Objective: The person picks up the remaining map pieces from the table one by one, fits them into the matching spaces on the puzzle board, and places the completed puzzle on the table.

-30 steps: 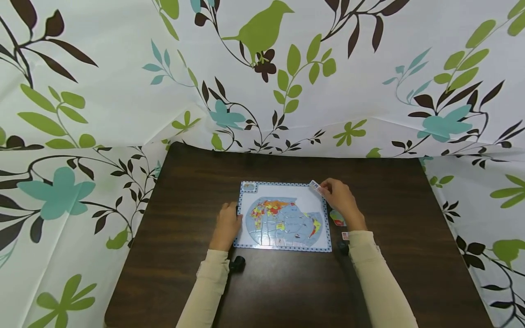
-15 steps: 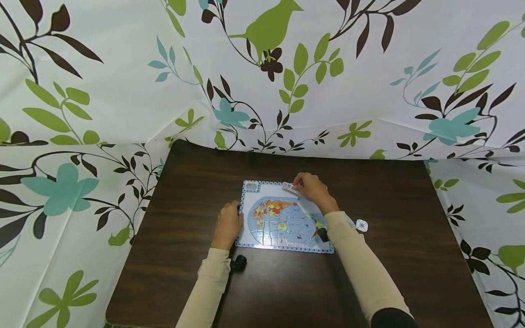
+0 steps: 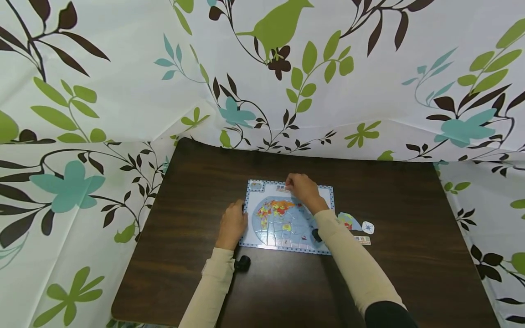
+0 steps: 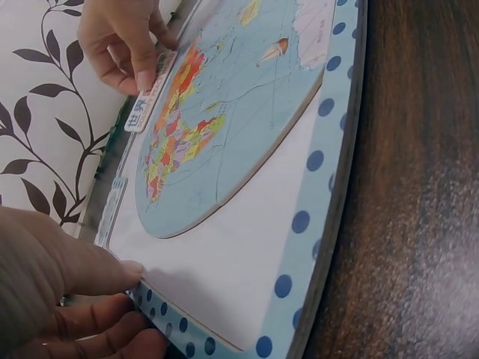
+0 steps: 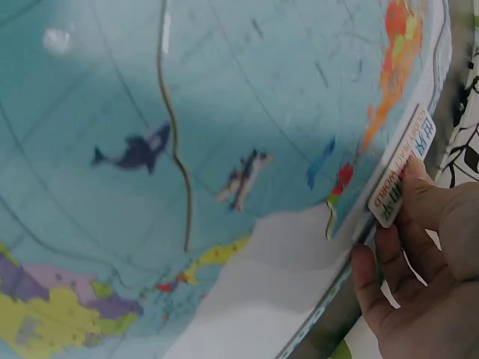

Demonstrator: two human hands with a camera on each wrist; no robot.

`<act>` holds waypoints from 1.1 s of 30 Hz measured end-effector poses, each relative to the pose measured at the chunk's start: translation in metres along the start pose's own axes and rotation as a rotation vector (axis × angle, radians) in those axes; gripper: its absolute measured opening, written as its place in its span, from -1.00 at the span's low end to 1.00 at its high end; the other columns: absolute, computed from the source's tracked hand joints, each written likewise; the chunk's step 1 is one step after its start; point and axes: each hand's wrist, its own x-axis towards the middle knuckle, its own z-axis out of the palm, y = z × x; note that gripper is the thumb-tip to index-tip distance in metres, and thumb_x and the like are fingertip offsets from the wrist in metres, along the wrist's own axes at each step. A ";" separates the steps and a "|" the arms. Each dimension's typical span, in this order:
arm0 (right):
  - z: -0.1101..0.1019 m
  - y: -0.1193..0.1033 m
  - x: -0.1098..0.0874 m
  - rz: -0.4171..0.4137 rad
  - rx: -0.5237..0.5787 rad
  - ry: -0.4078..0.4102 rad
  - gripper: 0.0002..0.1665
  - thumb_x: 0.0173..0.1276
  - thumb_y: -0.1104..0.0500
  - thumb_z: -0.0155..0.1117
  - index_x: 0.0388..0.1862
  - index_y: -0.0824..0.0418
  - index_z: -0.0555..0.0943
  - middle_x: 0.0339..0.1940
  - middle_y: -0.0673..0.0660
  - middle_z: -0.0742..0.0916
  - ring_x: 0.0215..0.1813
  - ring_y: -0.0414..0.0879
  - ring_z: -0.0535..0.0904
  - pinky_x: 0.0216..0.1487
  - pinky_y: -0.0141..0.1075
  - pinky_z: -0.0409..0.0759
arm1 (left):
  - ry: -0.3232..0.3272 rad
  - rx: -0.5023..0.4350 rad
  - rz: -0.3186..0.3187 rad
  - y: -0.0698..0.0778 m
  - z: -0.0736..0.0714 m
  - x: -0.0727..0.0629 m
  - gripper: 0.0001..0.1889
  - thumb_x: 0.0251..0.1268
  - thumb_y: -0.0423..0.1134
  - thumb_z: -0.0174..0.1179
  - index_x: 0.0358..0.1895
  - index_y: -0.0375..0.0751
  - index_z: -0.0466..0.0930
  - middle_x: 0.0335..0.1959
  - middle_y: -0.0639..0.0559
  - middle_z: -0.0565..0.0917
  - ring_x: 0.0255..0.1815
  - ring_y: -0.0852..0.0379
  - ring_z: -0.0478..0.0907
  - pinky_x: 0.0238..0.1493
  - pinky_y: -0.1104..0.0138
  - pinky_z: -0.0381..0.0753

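Right, on my head feed the puzzle board point(image 3: 283, 249) lies on the dark wooden table point(image 3: 410, 255), blue-dotted border all round and a world map point(image 3: 283, 236) pieced together across its middle. Up at the board's 12 o'clock there's the title strip point(image 3: 281, 187), and the right hand point(image 3: 302, 189) has it pinched between thumb and fingers, reaching in from about 1. My right-wrist feed lets me read WORLD on it, next to larger characters. It's near the dotted border, above the map; whether it lies fully flat, I can't tell. That same feed gives me a white wedge of bare board between printed pieces.

Over at 9 o'clock the left hand point(image 3: 231, 224) grips the board's edge, thumb on the top face, the other fingers curled at the side. A small inset point(image 3: 256, 186) sits in the corner toward 10 or 11.

Out at 3 o'clock, past the right sleeve point(image 3: 348, 255), a loose map piece point(image 3: 347, 222) lies on the table, a compass piece point(image 3: 368, 227) just beside it, and a second strip point(image 3: 362, 240) between 3 and 4.
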 end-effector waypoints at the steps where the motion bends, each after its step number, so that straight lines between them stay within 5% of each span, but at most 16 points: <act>1: 0.001 -0.001 -0.001 -0.001 -0.007 0.010 -0.85 0.62 0.07 0.32 -0.02 0.11 0.70 -0.01 0.13 0.78 0.05 0.07 0.64 0.14 0.04 0.63 | 0.000 0.001 0.002 0.000 0.001 -0.001 -0.63 0.39 -0.36 0.34 0.22 -0.30 0.63 -0.01 -0.32 0.73 -0.10 -0.32 0.75 -0.22 -0.17 0.69; 7: 0.007 -0.004 -0.002 -0.034 -0.068 0.062 -0.85 0.59 0.06 0.37 -0.04 0.09 0.73 0.02 0.12 0.70 0.03 0.04 0.60 0.03 -0.01 0.67 | -0.027 -0.017 -0.037 0.029 -0.026 -0.012 -0.62 0.44 -0.36 0.34 0.26 -0.34 0.63 0.02 -0.36 0.73 -0.02 -0.34 0.75 -0.11 -0.21 0.70; 13: 0.014 0.000 0.000 -0.048 -0.082 0.076 -0.89 0.57 0.06 0.39 -0.08 0.07 0.73 0.00 0.10 0.67 -0.03 0.00 0.59 -0.04 -0.07 0.66 | -0.017 0.001 -0.021 0.032 -0.027 -0.013 -0.62 0.44 -0.38 0.32 0.26 -0.35 0.62 0.02 -0.36 0.73 0.00 -0.32 0.75 -0.07 -0.23 0.70; 20: 0.007 0.003 -0.007 -0.012 -0.010 0.079 -0.78 0.56 0.05 0.41 0.05 0.11 0.72 0.09 0.16 0.69 0.09 0.06 0.64 0.12 0.00 0.68 | -0.023 0.000 -0.021 0.031 -0.026 -0.013 -0.62 0.44 -0.40 0.32 0.26 -0.39 0.60 0.02 -0.41 0.72 0.00 -0.37 0.74 -0.05 -0.22 0.71; 27: -0.026 0.037 -0.033 0.068 0.036 0.114 -0.73 0.58 0.06 0.38 0.13 0.15 0.70 0.13 0.21 0.73 0.17 0.15 0.67 0.18 0.15 0.62 | -0.057 0.014 -0.029 0.031 -0.025 -0.013 -0.59 0.48 -0.37 0.30 0.32 -0.39 0.57 0.05 -0.43 0.71 0.02 -0.38 0.74 -0.05 -0.19 0.73; 33: -0.050 0.085 -0.076 0.149 0.073 0.166 -0.66 0.61 0.04 0.32 0.21 0.20 0.67 0.17 0.27 0.75 0.16 0.24 0.69 0.11 0.23 0.61 | -0.054 0.041 -0.037 0.032 -0.024 -0.012 -0.59 0.49 -0.37 0.29 0.32 -0.39 0.57 0.04 -0.45 0.71 -0.01 -0.44 0.74 -0.11 -0.24 0.72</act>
